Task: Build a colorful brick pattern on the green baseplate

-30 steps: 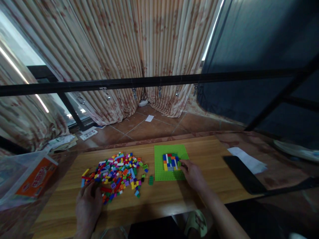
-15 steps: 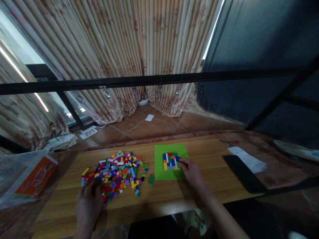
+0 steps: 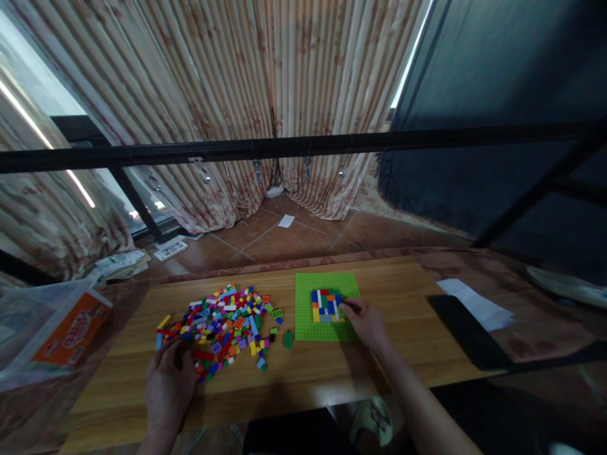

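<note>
A green baseplate (image 3: 303, 325) lies on the wooden table, with a flat patch of multicoloured toy bricks (image 3: 326, 306) built on it. At the right edge of that patch, my right hand (image 3: 367, 324) has thumb and forefinger pinched together. Whatever sits between those fingertips is too small to make out. My left hand (image 3: 171, 379) rests at the near left edge of a loose pile of toy bricks (image 3: 227, 322), fingers bent, thumb apart from them. Its fingertips are partly hidden, and no held brick shows. A dark green brick (image 3: 288, 339) lies between pile and baseplate.
A clear plastic box (image 3: 42, 303) with an orange label stands left of the wooden table (image 3: 265, 392). On the right are a black flat object (image 3: 467, 332) and white paper (image 3: 474, 303). A black metal rail (image 3: 284, 146) crosses beyond the table, before the curtains.
The view has shifted slightly. My right hand stays at the right edge of the brick patch, and my left hand stays by the pile.
</note>
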`<act>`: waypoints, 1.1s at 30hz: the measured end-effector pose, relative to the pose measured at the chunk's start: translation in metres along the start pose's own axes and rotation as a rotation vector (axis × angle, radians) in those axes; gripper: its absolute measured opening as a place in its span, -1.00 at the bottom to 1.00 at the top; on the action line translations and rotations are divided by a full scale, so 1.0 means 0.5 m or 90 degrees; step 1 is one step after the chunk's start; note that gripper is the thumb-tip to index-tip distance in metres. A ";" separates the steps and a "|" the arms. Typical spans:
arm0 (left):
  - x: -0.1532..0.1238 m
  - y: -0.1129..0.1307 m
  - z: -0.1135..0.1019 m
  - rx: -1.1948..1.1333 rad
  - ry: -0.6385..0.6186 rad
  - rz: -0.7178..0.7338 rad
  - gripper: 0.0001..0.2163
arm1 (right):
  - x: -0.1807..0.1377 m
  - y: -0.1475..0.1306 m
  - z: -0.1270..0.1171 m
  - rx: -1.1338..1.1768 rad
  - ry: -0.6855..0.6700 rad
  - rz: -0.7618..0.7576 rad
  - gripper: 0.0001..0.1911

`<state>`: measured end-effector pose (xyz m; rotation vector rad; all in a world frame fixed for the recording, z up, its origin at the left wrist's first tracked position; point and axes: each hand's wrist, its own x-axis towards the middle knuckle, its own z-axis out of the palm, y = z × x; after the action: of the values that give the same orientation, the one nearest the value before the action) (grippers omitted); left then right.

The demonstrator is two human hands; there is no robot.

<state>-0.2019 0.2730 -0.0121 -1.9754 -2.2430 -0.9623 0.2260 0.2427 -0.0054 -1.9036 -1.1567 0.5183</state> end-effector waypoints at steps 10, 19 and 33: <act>-0.005 -0.002 0.006 -0.004 0.005 0.000 -0.62 | -0.001 -0.002 0.001 -0.045 -0.033 -0.006 -0.72; -0.006 -0.004 0.008 -0.027 0.010 0.000 -0.64 | 0.021 -0.005 -0.007 -0.036 -0.045 0.007 -0.75; -0.008 0.000 0.015 -0.037 0.028 -0.019 -0.65 | -0.068 -0.018 0.000 0.071 0.012 -0.054 -0.61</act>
<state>-0.1982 0.2724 -0.0197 -1.9281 -2.2536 -1.0757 0.2044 0.2151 -0.0003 -1.7524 -1.1670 0.5077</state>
